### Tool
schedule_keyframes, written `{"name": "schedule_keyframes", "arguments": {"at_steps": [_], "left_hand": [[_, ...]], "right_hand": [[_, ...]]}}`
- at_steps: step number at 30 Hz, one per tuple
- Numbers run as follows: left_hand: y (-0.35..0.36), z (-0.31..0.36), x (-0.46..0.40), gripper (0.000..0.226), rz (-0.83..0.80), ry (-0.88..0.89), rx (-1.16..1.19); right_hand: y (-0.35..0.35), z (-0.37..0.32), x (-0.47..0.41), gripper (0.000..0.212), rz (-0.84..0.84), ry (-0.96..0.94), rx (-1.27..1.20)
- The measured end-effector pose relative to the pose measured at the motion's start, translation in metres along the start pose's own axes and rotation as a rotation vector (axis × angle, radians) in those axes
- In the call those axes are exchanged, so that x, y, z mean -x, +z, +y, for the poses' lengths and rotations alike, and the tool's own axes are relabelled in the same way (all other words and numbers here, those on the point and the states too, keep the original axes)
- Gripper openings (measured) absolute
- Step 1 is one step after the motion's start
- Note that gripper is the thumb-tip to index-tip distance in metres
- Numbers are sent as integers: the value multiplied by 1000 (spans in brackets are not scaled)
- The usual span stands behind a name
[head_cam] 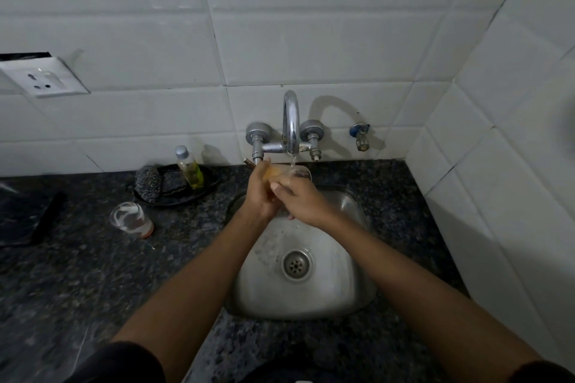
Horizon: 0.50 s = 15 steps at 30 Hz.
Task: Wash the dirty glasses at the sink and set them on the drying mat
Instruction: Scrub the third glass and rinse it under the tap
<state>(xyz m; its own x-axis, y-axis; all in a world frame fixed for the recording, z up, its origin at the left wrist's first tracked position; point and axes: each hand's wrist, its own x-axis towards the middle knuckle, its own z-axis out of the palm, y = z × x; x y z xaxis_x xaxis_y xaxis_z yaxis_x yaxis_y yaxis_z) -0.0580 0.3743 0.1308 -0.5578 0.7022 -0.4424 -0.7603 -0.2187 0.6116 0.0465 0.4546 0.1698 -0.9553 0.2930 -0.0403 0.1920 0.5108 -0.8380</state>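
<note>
**A:** What does the head camera show of the hands?

**B:** Both meet over the back of the steel sink [339, 292], under the running tap [291, 121]. The left hand [259, 193] and the right hand [300, 200] are wrapped together around a clear glass [300, 173]. It lies tilted, its long axis pointing away and to the right, with the open rim under the stream. Something yellowish, perhaps a sponge, shows at the left fingers.

**A:** And the other glass?

**B:** A second dirty glass [131, 218], streaked white, stands upright on the counter, well to the left of the sink. The left hand is nearer to it.

**A:** The surroundings?

**B:** A dark speckled granite counter [93, 274] and white wall tiles. A black tray [177, 193] behind that glass holds scrubbers and a soap bottle [189, 169]. A dark mat [28, 211], likely the drying mat, lies at the far left edge.
</note>
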Motion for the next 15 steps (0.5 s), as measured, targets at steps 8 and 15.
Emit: {"name": "schedule_keyframes", "arguments": {"at_steps": [8, 15], "left_hand": [[2, 5, -1, 53, 31, 35, -54], [5, 8, 3, 57, -54, -67, -44]], "right_hand": [[-3, 2, 5, 30, -32, -9, -71], [-6, 12, 5, 48, -25, -150, 337]]}}
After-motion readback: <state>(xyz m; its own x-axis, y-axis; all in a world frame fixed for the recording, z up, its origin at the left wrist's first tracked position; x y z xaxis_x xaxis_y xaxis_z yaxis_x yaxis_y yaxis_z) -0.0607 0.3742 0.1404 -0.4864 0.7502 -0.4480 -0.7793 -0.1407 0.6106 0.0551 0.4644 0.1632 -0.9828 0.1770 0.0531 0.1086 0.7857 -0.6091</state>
